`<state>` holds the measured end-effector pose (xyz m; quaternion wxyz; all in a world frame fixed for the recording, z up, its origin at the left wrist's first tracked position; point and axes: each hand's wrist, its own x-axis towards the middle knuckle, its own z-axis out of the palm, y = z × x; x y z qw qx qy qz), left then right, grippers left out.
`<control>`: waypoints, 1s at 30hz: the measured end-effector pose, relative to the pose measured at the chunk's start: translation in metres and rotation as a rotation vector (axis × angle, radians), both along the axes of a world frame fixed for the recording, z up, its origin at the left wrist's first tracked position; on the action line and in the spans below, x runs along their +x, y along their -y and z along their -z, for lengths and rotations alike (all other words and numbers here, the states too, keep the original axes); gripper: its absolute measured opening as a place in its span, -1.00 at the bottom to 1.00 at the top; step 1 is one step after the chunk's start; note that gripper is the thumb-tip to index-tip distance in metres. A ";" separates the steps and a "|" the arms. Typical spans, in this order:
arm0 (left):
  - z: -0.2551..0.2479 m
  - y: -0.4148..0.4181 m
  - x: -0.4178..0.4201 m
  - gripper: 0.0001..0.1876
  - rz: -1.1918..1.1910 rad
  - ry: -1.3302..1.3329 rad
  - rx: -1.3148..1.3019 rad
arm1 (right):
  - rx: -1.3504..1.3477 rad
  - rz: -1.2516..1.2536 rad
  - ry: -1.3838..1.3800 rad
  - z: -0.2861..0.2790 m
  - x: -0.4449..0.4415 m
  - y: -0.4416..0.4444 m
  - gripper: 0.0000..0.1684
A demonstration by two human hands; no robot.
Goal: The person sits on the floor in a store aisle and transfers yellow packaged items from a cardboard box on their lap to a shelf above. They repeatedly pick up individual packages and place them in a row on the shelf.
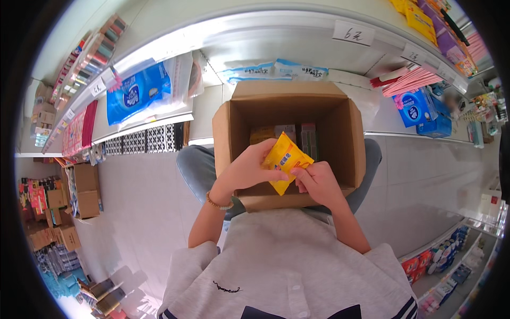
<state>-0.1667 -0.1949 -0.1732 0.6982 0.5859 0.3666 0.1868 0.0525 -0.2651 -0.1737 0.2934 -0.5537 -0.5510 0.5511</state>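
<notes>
Both hands hold a yellow plastic packet (285,159) with printed writing, above an open cardboard box (290,201). My left hand (255,165) grips it from the left side, thumb across its lower front. My right hand (318,181) pinches its lower right edge between thumb and fingers. The box stands upright between my knees, its flaps folded outward. Inside, at the bottom, lie a yellowish carton (261,133) and a stack of small green and pink boxes (309,139); the hands and packet hide part of the contents.
A shelf with price tags runs behind the box. On it are a blue tissue pack (139,93) at left, blue-and-white packets (301,71) behind the box, and blue tissue packs (414,107) at right. Cardboard boxes (85,189) stand at far left; another stocked shelf is at lower right.
</notes>
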 end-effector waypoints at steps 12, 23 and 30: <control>-0.002 -0.017 -0.009 -0.45 -0.062 -0.198 0.358 | 0.104 0.154 -0.176 -0.007 0.009 -0.051 -0.50; 0.010 0.001 -0.020 -0.59 -0.238 -0.411 0.866 | 0.044 -0.555 0.603 0.119 0.027 -0.179 -0.53; 0.036 0.053 -0.012 -0.82 0.019 -0.599 1.142 | -0.422 -0.614 0.695 0.282 0.032 -0.179 -0.38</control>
